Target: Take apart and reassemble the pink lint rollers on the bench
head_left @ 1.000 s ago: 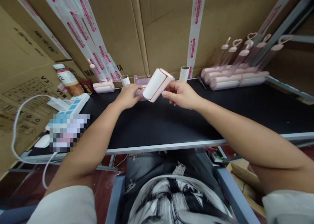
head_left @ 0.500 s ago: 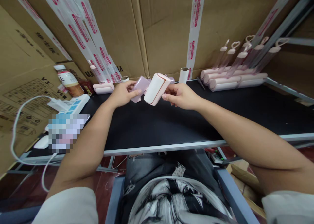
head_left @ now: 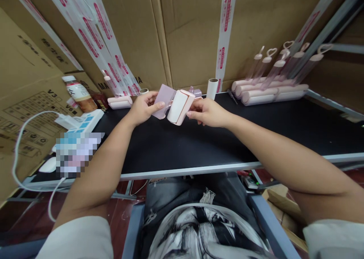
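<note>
Over the black tabletop (head_left: pixel 170 149), my left hand (head_left: pixel 142 109) pinches a flat translucent purple plastic piece (head_left: pixel 167 96) between thumb and fingers. Right beside it is a lint roller (head_left: pixel 178 106) with a white sheet roll in a pale pink shell, tilted. My right hand (head_left: pixel 212 113) is closed around its right side, thumb in front; the other fingertips are partly hidden. Behind the roller, more translucent purple plastic (head_left: pixel 196 93) shows near my right fingers. Whether the purple pieces are joined to the roller, I cannot tell.
Several pink lint rollers (head_left: pixel 273 92) with upright clear handles lie at the right back. Cardboard-core tubes (head_left: pixel 212 88) stand behind my hands, near a small dark tool (head_left: pixel 232 97). On the left are another roller (head_left: pixel 120 102), a bottle (head_left: pixel 79 94) and a power strip (head_left: pixel 88 123).
The purple piece in my left hand has turned more upright, showing its broad face. The roller has dropped slightly, and more purple plastic shows behind it.
</note>
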Tool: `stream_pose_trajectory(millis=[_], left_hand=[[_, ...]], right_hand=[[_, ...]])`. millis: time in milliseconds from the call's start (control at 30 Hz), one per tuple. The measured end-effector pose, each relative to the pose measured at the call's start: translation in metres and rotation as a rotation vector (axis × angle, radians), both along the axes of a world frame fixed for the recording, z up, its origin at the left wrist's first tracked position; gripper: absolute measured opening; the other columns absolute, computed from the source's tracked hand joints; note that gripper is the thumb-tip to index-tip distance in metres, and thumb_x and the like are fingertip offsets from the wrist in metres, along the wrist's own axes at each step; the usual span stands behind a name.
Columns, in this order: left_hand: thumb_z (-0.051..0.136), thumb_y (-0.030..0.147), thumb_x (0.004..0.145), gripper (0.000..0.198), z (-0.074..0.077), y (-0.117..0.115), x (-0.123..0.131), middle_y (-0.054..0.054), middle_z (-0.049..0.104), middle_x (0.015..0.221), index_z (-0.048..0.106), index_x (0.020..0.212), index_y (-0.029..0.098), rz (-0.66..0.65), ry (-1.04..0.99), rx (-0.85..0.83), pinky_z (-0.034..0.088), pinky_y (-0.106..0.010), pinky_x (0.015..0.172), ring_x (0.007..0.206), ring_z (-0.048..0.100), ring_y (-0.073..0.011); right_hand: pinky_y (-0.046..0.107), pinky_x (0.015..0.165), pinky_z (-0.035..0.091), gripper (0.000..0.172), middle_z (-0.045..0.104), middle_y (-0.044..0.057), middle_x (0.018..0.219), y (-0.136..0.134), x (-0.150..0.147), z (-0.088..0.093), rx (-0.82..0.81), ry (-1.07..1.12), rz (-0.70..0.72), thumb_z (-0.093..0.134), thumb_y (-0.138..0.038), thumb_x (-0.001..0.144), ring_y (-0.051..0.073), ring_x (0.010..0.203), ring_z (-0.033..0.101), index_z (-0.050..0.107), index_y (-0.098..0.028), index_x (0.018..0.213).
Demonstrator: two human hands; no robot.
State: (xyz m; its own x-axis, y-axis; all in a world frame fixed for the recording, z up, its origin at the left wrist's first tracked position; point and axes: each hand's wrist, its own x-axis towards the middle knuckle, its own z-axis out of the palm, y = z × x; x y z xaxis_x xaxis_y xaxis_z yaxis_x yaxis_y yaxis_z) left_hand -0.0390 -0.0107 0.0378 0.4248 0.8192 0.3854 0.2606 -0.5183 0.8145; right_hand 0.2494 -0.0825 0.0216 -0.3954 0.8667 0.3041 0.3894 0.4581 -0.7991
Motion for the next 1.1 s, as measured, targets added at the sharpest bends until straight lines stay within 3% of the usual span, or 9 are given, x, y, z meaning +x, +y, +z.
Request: stream_pose_trajectory(millis=[467,700,900,1100], left_hand=[[0.094,0.061,0.075,0.081,-0.009,-0.004,0.009,-0.018,0.077,0.139,0.069,0.137,0.015,-0.095,-0.019,-0.023,0.062,-0.041,0.103,0.122,0.077,-0.0317],[0.098,0.057,0.071,0.082,-0.011,-0.003,0.008,-0.016,0.081,0.129,0.068,0.136,0.017,-0.108,-0.007,-0.011,0.064,-0.04,0.097,0.117,0.079,-0.0312],[0.097,0.06,0.071,0.084,-0.012,-0.005,0.011,-0.018,0.08,0.129,0.067,0.136,0.016,-0.098,0.006,-0.008,0.064,-0.04,0.096,0.116,0.079,-0.0316],[0.096,0.065,0.07,0.088,-0.013,-0.007,0.015,-0.018,0.08,0.129,0.067,0.137,0.016,-0.121,-0.008,-0.044,0.065,-0.041,0.094,0.116,0.079,-0.0331]], right_hand=[[0.022,0.046,0.052,0.015,0.064,-0.001,0.075,0.0,-0.002,-0.004,0.011,-0.022,0.026,0.07,-0.029,0.096,0.011,0.054,0.062,0.067,-0.017,0.086],[0.021,0.044,0.052,0.016,0.069,0.0,0.077,-0.002,-0.004,-0.004,-0.031,-0.032,-0.018,0.072,-0.024,0.098,0.009,0.051,0.063,0.068,-0.016,0.084],[0.019,0.033,0.041,0.024,0.062,-0.002,0.054,-0.01,-0.006,0.005,-0.18,-0.024,-0.071,0.075,-0.022,0.1,0.009,0.041,0.055,0.068,-0.017,0.078],[0.018,0.032,0.039,0.028,0.061,-0.002,0.051,-0.013,-0.007,0.009,-0.236,-0.003,-0.084,0.079,-0.027,0.1,0.009,0.037,0.053,0.069,-0.017,0.076]])
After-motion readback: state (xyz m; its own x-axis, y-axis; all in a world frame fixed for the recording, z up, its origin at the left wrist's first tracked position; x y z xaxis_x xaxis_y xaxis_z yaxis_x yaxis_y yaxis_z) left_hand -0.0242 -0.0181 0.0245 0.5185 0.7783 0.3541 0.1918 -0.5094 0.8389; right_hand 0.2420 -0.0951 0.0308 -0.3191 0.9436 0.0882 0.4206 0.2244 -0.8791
